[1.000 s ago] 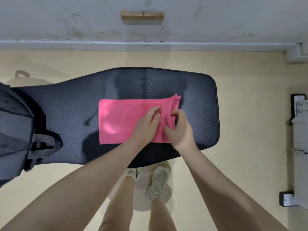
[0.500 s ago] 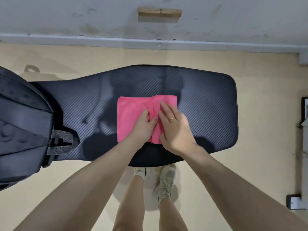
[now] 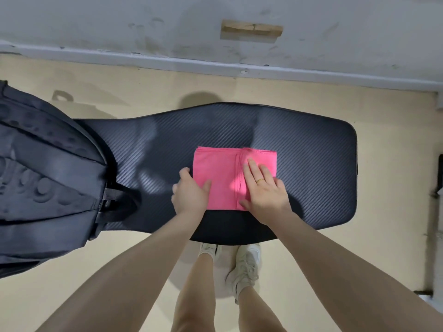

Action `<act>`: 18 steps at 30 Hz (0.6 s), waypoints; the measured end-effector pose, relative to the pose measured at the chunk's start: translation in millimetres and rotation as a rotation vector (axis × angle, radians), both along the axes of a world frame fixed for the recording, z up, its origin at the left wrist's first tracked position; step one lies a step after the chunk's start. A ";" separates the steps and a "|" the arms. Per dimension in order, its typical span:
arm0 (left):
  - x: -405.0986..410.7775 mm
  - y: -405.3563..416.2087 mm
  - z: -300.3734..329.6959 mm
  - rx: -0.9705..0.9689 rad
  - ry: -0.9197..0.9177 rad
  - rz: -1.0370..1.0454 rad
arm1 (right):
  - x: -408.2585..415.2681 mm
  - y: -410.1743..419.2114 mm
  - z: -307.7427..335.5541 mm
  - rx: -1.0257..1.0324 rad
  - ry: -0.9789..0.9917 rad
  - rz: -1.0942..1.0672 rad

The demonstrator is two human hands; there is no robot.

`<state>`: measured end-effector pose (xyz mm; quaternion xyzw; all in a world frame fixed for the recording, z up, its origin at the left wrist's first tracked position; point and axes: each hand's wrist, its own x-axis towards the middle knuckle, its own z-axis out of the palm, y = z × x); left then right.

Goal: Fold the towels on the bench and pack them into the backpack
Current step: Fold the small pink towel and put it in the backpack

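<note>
**Pink towel folded on the dark worktop**

A pale grey wall [image 3: 96, 25] runs along the top, with a small wood block [image 3: 251, 28] stuck on it. Below it is a yellow floor [image 3: 72, 279]. A long dark worktop [image 3: 311, 164] with a ribbed top lies across the floor.

At the far left sits a black backpack [image 3: 43, 183]. It rests on the left end of the worktop, with a strap pointing toward the middle. You cannot see whether it is open.

Next comes the left hand [image 3: 189, 195]. It holds the left edge of the towel [image 3: 218, 178]. The thumb lies on top of the cloth, and the fingers curl round the edge.

The towel is pink and folded into a small square. It lies flat in the middle of the worktop, near the front edge. A fold line runs down it, right of the middle.

The right hand [image 3: 266, 190] lies flat on the right part of the towel. Its fingers [image 3: 251, 166] are straight and press down. One wears a gold ring [image 3: 260, 180].

Below the worktop are two legs and two pale shoes [image 3: 247, 264].
</note>
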<state>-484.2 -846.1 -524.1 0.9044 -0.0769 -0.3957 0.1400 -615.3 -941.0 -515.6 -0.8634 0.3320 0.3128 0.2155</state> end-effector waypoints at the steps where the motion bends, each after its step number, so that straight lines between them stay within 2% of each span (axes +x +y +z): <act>1: 2.6 -1.9 0.5 -0.007 0.066 0.031 | -0.4 0.6 -0.3 -0.013 0.000 -0.001; 4: 7.1 -5.9 2.2 -0.083 0.237 0.108 | -0.2 1.8 -0.7 -0.058 -0.010 0.005; 6: 5.8 -6.1 4.1 -0.185 0.281 0.178 | -3.5 -1.2 -2.7 -0.083 -0.005 -0.014; 9: -2.7 -3.4 10.0 -0.392 0.211 0.160 | -9.7 -8.9 -6.4 -0.113 0.013 -0.107; 12: -19.2 -4.8 19.3 -0.523 0.192 0.031 | -10.7 -13.5 -9.6 -0.112 -0.019 -0.061; 14: -34.9 -12.1 24.0 -0.556 0.208 -0.032 | -11.9 -20.6 -11.9 -0.020 -0.106 -0.077; 18: -70.1 -36.4 27.5 -0.564 0.172 -0.168 | -30.4 -47.2 -4.0 0.328 -0.489 -0.432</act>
